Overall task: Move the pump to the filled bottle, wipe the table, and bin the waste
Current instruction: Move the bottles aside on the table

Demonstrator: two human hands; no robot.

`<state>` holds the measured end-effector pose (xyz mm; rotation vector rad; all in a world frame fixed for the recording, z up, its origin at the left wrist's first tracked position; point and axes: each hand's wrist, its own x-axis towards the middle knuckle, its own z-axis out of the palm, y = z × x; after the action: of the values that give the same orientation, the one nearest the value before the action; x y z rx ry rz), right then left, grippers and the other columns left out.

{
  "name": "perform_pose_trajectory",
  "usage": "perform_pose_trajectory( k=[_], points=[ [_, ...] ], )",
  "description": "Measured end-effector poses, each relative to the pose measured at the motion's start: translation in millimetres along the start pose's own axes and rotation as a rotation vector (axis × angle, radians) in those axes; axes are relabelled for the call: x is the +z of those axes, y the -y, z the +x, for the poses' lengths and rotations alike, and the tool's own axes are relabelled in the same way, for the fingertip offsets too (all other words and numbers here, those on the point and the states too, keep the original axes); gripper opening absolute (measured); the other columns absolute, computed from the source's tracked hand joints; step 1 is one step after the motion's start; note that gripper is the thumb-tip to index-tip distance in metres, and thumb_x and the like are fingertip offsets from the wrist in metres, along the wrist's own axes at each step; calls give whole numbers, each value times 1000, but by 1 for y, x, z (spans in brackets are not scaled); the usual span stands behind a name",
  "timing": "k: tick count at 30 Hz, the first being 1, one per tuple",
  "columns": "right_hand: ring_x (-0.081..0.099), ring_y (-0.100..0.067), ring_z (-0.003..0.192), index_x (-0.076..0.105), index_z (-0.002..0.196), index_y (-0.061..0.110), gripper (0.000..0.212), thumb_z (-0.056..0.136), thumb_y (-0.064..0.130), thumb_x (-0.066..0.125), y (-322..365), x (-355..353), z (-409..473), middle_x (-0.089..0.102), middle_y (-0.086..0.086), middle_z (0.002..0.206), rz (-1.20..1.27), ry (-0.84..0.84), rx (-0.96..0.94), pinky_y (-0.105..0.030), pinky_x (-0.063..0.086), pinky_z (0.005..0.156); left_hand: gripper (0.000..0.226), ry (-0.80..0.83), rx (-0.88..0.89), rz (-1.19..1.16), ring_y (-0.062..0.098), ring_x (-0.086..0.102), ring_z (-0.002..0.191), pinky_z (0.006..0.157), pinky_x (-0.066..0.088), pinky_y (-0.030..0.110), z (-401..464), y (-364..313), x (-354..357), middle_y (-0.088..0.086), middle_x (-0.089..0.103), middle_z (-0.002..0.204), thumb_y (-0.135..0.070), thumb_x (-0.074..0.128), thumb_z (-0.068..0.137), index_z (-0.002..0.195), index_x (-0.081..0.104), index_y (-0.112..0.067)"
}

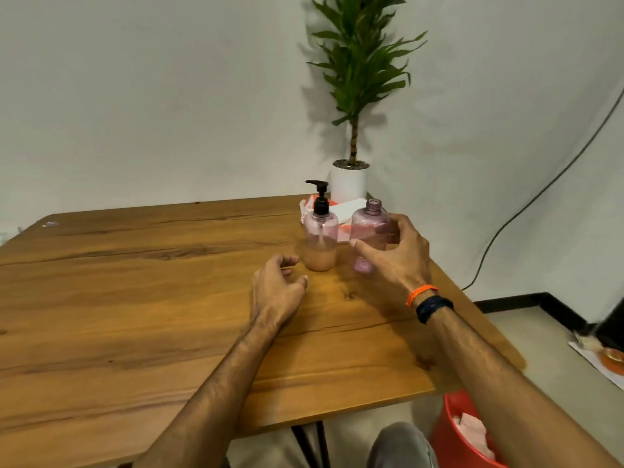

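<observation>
While right hand (pixel 401 261) grips open-necked bottle (pixel 369 231) at 1 o'clock, left hand (pixel 278 288) rests released on tabletop (pixel 135 298). Pump (pixel 320 197) tops neighbouring bottle (pixel 320 244); unscrewing it likely comes next.

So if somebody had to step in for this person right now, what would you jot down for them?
Left hand: empty, fingers loosely curled, on the table near the pump bottle.
Right hand: gripping the open bottle, which is tilted and has no cap.
The pump sits on the bottle that holds a little liquid at the bottom.
Cloths lie behind both bottles; the red bin is on the floor at the right.
Done: nothing clear. Left: move the pump, wipe, bin the waste.
</observation>
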<state>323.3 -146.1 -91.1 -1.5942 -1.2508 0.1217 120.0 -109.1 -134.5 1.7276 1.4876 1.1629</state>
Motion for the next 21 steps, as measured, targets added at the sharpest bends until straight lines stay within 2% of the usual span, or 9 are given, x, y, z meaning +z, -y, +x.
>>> perform_pose_trajectory(
  k=[7, 13, 16, 19, 21],
  points=[
    [63, -18, 102, 55, 120, 21, 76, 57, 54, 83, -24, -1, 32, 67, 2, 113, -3, -15, 96, -34, 54, 89, 33, -2, 22, 5, 5, 66, 95, 89, 57, 30, 6, 0, 14, -11, 68, 100, -21, 77, 73, 103, 65, -25],
    [61, -18, 106, 51, 124, 22, 80, 59, 57, 81, -35, 10, 28, 64, 1, 120, -43, 38, 142, -33, 52, 89, 34, 4, 12, 9, 5, 65, 95, 89, 55, 26, 8, 0, 14, -13, 66, 98, -21, 78, 73, 103, 63, -28],
    [61, -19, 108, 51, 125, 21, 82, 58, 58, 82, -35, 11, 27, 65, 0, 121, -37, 36, 138, -32, 52, 89, 36, 14, 7, 5, 6, 64, 97, 90, 55, 28, 7, 0, 15, -12, 66, 101, -20, 79, 73, 105, 63, -27],
    [58, -23, 115, 46, 131, 18, 93, 56, 60, 82, -29, 7, 28, 60, -4, 128, -50, 68, 136, -35, 51, 95, 35, 5, 6, 10, 5, 64, 96, 90, 55, 28, 7, -1, 14, -12, 67, 100, -21, 79, 72, 103, 64, -27],
    [54, -22, 119, 43, 133, 17, 93, 58, 57, 82, -20, 3, 27, 57, -5, 131, -48, 31, 89, -36, 49, 98, 33, -4, 8, 9, 3, 64, 93, 89, 56, 28, 6, -2, 12, -13, 66, 98, -21, 79, 72, 100, 63, -29]
  ],
)
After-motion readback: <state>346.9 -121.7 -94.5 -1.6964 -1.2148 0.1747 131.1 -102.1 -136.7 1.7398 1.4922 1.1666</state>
